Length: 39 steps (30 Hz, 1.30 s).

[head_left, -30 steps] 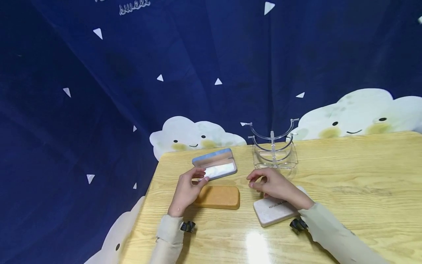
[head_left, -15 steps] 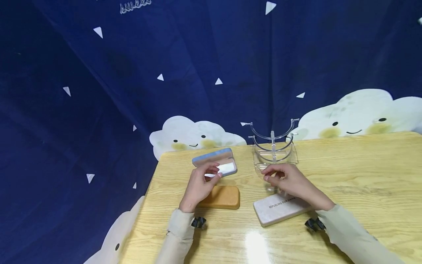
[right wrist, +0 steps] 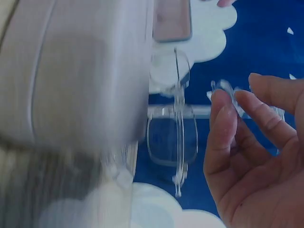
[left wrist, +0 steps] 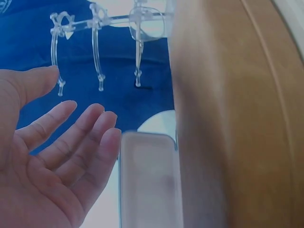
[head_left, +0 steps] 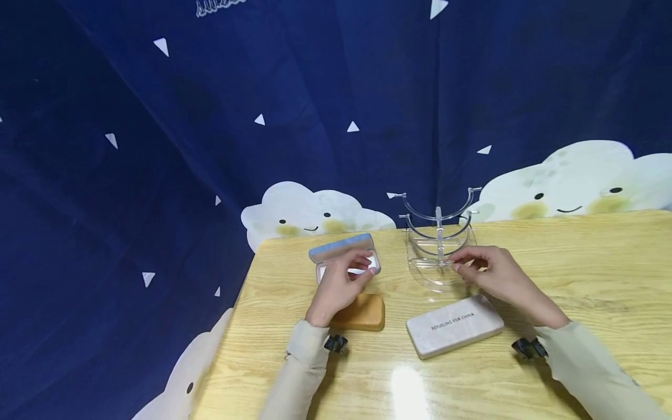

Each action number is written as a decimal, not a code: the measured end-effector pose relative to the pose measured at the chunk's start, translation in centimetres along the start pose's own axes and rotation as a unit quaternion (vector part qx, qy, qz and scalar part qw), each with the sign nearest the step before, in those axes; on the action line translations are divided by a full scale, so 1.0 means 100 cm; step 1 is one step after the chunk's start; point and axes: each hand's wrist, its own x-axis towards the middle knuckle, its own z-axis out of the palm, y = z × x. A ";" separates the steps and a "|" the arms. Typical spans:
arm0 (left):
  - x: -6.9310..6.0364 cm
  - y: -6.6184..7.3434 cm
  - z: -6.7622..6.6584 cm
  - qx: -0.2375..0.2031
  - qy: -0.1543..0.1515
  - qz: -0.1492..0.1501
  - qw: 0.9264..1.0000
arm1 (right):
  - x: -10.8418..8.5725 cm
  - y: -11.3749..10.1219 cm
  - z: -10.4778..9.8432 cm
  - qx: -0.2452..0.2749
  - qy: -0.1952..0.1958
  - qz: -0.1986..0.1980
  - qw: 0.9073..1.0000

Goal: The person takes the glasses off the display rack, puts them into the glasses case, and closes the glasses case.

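Note:
My left hand [head_left: 341,289] hovers over the opened blue glasses case [head_left: 341,248] and the orange case [head_left: 370,314], its fingers relaxed and holding nothing. In the left wrist view the fingers are spread apart. My right hand [head_left: 490,271] is beside the lower tier of a clear display rack [head_left: 440,233], fingers loosely bent. No object shows between its fingertips; whether they touch the rack is unclear. In the right wrist view, thin-rimmed glasses [right wrist: 164,137] sit at the rack, left of the hand. A pale case [head_left: 454,326] with printed lettering lies shut, in front of the rack.
The wooden table [head_left: 567,286] extends to the right. Behind it hangs a dark blue curtain [head_left: 315,105] with white triangles and clouds. A white cloth or card lies inside the blue case, partly hidden by my left hand.
Both hands have moved rightward. My right hand has left the area above the pale case and now sits at the rack's right side; my left hand covers more of the blue case.

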 end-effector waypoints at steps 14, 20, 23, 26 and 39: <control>0.029 0.020 0.029 0.020 -0.027 0.000 0.999 | 0.005 0.023 -0.030 -0.021 0.060 0.051 0.997; 0.041 0.022 0.042 0.036 -0.032 -0.021 0.999 | 0.006 0.035 -0.033 -0.040 0.077 0.069 0.994; 0.045 0.023 0.047 0.035 -0.039 -0.038 0.998 | 0.006 0.040 -0.031 -0.041 0.072 0.076 0.994; 0.047 0.023 0.051 0.040 -0.046 -0.062 0.996 | 0.006 0.045 -0.026 -0.030 0.057 0.076 0.995; 0.052 0.023 0.062 0.025 -0.095 -0.084 0.992 | 0.005 0.052 -0.022 0.037 -0.009 0.107 0.994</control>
